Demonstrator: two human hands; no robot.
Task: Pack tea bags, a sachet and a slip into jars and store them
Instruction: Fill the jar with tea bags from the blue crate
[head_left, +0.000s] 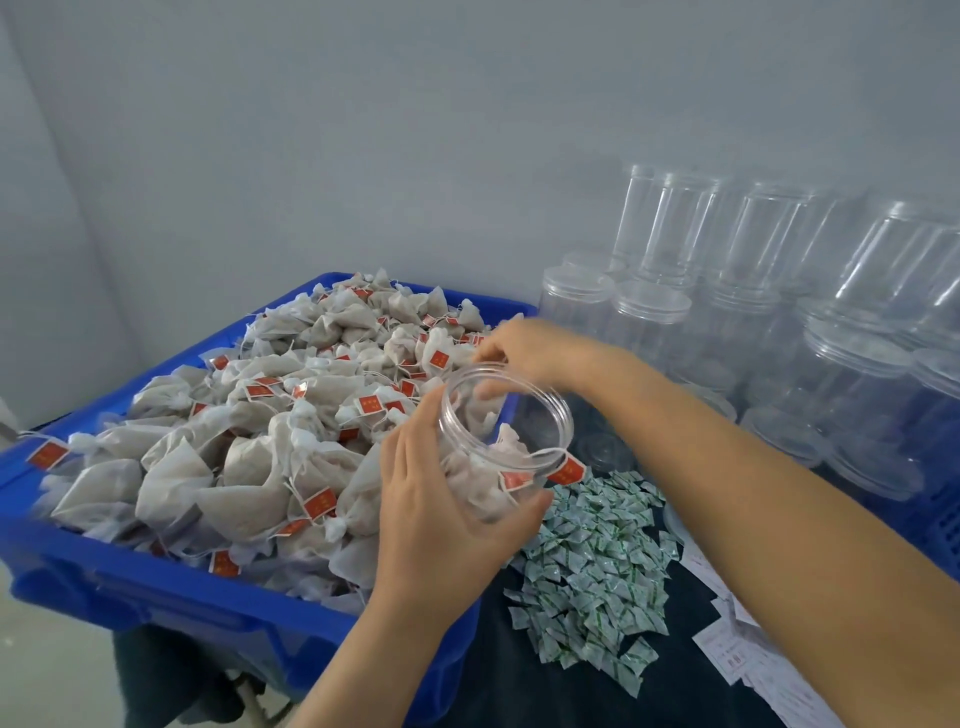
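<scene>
Two bare forearms in view — left hand (441, 499) and right hand (524, 348) ungloved. Sleeves not visible within frame — nails short, unpainted where visible.

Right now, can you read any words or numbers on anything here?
None can be read.
Red tags on the tea bags: pale marks, too blurred.
Green-and-white sachets: print too small.
White paper slips: printed lines, too blurred.
Clear jars: no labels visible.
</scene>
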